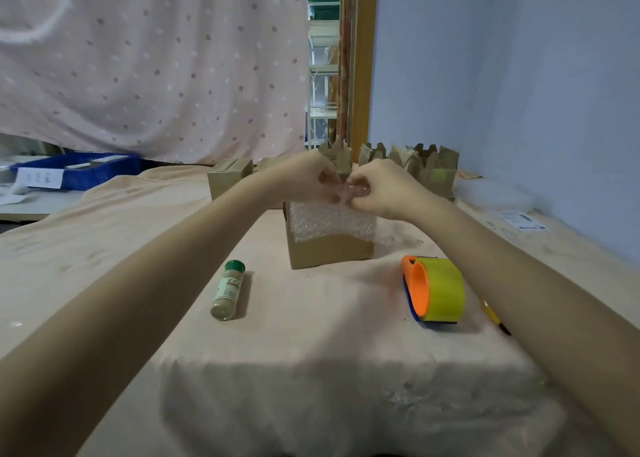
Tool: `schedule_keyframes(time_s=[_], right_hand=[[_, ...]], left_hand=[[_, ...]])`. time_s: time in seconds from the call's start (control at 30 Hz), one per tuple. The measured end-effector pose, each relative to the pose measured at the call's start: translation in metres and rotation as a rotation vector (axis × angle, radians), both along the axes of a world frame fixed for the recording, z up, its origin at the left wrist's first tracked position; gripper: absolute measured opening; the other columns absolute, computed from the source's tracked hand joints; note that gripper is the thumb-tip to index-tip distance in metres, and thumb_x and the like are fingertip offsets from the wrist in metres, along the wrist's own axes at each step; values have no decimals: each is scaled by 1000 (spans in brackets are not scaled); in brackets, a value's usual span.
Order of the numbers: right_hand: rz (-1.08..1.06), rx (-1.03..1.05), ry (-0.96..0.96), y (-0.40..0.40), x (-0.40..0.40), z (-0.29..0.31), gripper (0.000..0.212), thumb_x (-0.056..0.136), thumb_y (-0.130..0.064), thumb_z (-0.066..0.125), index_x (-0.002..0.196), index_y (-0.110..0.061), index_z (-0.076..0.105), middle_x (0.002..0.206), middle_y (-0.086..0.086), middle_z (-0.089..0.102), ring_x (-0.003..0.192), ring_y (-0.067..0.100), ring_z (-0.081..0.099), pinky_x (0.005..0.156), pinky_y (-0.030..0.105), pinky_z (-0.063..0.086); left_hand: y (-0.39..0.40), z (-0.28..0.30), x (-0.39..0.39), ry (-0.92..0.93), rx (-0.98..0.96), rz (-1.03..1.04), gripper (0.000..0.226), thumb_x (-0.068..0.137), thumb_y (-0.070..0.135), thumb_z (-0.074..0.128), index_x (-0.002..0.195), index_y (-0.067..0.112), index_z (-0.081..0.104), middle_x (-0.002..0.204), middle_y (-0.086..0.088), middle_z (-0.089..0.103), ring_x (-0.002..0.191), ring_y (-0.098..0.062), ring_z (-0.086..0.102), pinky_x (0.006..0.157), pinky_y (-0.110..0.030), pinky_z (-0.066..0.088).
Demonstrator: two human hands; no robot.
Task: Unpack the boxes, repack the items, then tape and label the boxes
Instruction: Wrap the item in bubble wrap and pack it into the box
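Bubble wrap (330, 222) draping over the box (329, 248) front, mid-table | your left hand (304, 176) and right hand (381, 189) are both pinching its top edge | likely handling light, limp, slippery; you're best gripping the edge, not bubbles | spice jar (228, 290) lying nearby, unpacked.

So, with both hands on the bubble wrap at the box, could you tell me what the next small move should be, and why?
Probably tuck the bubble wrap down into the box. Both the left hand and right hand pinch it at the box's top, and it drapes over the front, while the spice jar lies unpacked beside it.
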State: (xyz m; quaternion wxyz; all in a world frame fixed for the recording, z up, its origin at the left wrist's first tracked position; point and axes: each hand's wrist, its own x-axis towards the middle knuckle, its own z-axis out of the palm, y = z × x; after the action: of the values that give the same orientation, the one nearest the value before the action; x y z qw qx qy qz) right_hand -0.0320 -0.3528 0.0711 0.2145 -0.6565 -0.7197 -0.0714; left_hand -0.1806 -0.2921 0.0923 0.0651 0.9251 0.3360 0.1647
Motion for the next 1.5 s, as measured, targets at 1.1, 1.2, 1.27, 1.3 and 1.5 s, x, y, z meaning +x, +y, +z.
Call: schedule_keyframes(time_s=[1.1,1.2,1.27,1.3,1.5], right_hand=[[-66,117,515,77,39,-37,12,103,-24,36,103,-13,31,64,-3,37,48,10,36,47,26,30],[-53,79,480,68,45,-43,12,103,-23,37,99,-12,33,65,-2,38,51,12,37,49,28,30],[-65,58,380,63,47,-45,13,103,-24,36,102,-11,35,67,-2,41,53,12,41,49,28,30],[-61,40,309,61,45,-46,14,103,-24,36,104,-10,36,69,-1,45,55,13,44,50,29,33],[102,-133,431,56,27,-53,13,103,-24,37,99,-12,35,74,-1,49,62,9,45,55,26,33]], left_hand=[[118,-30,25,164,282,306,28,88,7,55,101,27,71,111,1,62,96,-20,59,65,-29,47],[110,-24,19,123,275,294,28,87,6,55,96,26,73,105,4,63,90,-17,61,63,-27,49],[105,-20,15,80,226,280,27,86,4,56,93,24,73,102,4,65,90,-17,61,69,-29,53],[103,-19,13,52,188,270,27,86,3,56,92,23,73,101,2,66,90,-17,61,72,-31,55],[87,-18,2,-81,91,301,33,84,-1,54,89,24,76,100,3,67,88,-19,61,62,-27,51]])
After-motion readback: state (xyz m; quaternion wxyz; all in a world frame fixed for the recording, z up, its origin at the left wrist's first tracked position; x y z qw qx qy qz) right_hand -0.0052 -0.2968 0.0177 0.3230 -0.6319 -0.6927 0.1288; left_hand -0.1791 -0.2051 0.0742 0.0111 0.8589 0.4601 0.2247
